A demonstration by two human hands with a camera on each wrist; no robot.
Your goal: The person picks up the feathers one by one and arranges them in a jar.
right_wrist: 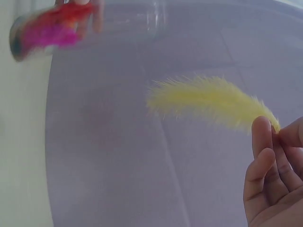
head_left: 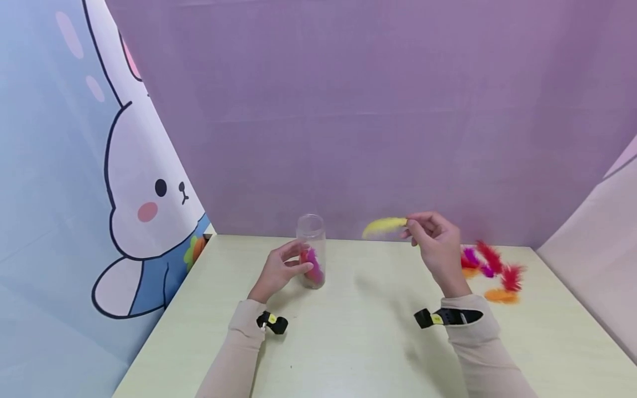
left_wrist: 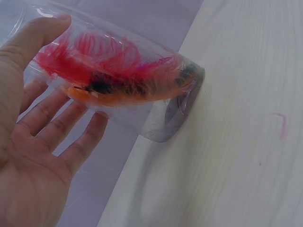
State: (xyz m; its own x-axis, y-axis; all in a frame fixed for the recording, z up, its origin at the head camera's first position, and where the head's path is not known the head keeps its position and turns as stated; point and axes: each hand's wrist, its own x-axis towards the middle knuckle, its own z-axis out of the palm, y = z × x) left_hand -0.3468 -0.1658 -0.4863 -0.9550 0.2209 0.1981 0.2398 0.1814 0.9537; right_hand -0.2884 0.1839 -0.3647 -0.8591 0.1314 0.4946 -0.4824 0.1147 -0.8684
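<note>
A clear, tall jar point(head_left: 320, 239) stands upright on the table. My left hand point(head_left: 280, 270) holds its side, thumb on one side and fingers on the other. Inside the jar are feathers: red point(left_wrist: 113, 59), orange point(left_wrist: 132, 96) and magenta point(right_wrist: 49, 37), with a dark patch among them. To the right of the jar and raised above the table, my right hand point(head_left: 439, 246) pinches a yellow feather point(head_left: 384, 226) by its quill end between thumb and fingertips. The feather's fluffy tip points left, toward the jar, and is apart from it.
Several loose feathers lie at the right of the table, among them a red feather point(head_left: 511, 277) and an orange feather point(head_left: 501, 296). A purple cloth point(head_left: 348, 121) hangs behind the pale table point(head_left: 338, 342). A rabbit-printed cloth point(head_left: 134, 221) hangs on the left.
</note>
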